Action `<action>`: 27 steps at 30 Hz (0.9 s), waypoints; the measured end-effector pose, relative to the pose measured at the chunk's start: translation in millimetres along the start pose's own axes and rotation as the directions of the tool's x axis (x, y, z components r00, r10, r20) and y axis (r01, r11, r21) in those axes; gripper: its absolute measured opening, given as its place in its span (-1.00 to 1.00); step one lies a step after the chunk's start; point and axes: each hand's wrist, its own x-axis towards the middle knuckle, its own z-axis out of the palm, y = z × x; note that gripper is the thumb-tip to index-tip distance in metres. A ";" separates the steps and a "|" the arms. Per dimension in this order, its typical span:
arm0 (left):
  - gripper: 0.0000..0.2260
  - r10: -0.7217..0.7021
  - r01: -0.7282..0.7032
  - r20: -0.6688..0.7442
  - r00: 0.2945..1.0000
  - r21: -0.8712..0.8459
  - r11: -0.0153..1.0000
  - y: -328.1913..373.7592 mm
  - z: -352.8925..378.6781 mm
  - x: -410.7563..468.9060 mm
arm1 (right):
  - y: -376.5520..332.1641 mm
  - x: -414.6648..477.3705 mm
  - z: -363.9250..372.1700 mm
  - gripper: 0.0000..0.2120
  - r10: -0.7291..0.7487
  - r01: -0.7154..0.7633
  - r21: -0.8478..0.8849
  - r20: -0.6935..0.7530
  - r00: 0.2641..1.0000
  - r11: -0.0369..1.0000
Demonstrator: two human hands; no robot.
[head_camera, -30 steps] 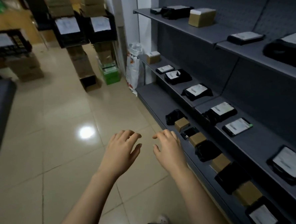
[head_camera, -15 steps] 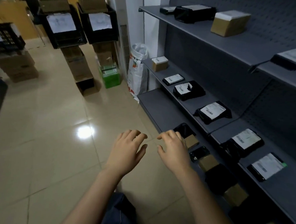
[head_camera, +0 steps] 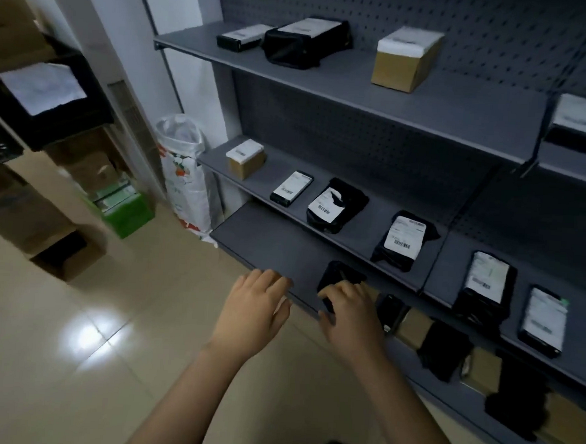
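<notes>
Both hands are hovering over the near lip of the lowest grey metal shelf (head_camera: 269, 244). Target: the black plastic mailer pouch (head_camera: 341, 274), which is lying at the near edge of that shelf, left of a small black packet (head_camera: 391, 308) and a small brown cardboard box (head_camera: 414, 327). The right hand (head_camera: 350, 319) is sitting nearer, with its fingers (head_camera: 344, 290) curling over the pouch's near end and the thumb beside its left edge. Whether they are already pinching it I cannot tell. The left hand (head_camera: 253, 313) is hanging just left of the pouch, fingers (head_camera: 267, 278) loosely spread and holding nothing. The pouch is extending from the right fingertips toward the far side of the shelf. Its long axis is partly hidden, so unconfirmed. Judgement: the right hand is looking best placed for the pick, the left for support.
</notes>
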 end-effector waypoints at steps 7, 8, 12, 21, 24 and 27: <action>-0.76 0.094 -0.090 0.120 0.988 -0.042 0.995 -42.9 36.3 56.9 | 17.5 57.7 31.1 -0.78 0.115 -0.115 -0.007 0.021 0.993 0.993; -0.76 0.101 -0.096 0.131 0.986 -0.045 0.994 -47.5 40.5 65.7 | 21.4 66.2 35.3 -0.77 0.127 -0.127 -0.009 0.019 0.992 0.992; -0.76 0.150 -0.142 0.148 0.978 -0.063 0.988 -63.3 55.5 94.2 | 29.3 90.8 51.0 -0.77 0.187 -0.187 -0.013 0.015 0.982 0.982; -0.74 0.378 -0.343 0.249 0.892 -0.174 0.923 -91.0 101.9 154.1 | 38.0 115.9 84.1 -0.72 0.419 -0.421 0.000 -0.078 0.905 0.907; -0.75 0.485 -0.430 0.257 0.836 -0.243 0.870 -107.0 114.8 171.1 | 29.1 124.7 98.6 -0.72 0.516 -0.517 0.027 -0.128 0.847 0.855; -0.77 0.582 -0.525 0.269 0.767 -0.258 0.811 -127.3 126.1 186.6 | 17.6 133.2 119.1 -0.73 0.605 -0.604 0.060 -0.174 0.777 0.794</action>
